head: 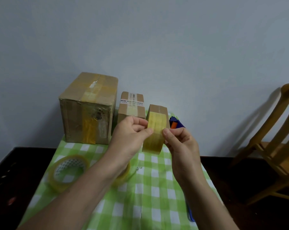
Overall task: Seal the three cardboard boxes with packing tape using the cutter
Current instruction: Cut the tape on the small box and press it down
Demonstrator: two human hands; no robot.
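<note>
My L hand (132, 130) & R hand (178, 138) pinch roll (154, 133) upright to find tape end; boxes (88, 108) at 11.

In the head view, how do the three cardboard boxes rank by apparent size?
1. Large box, far left, plainly biggest.
2-3. Middle box and held box: unsure. The held one is lifted nearer the camera, in both hands.
</note>
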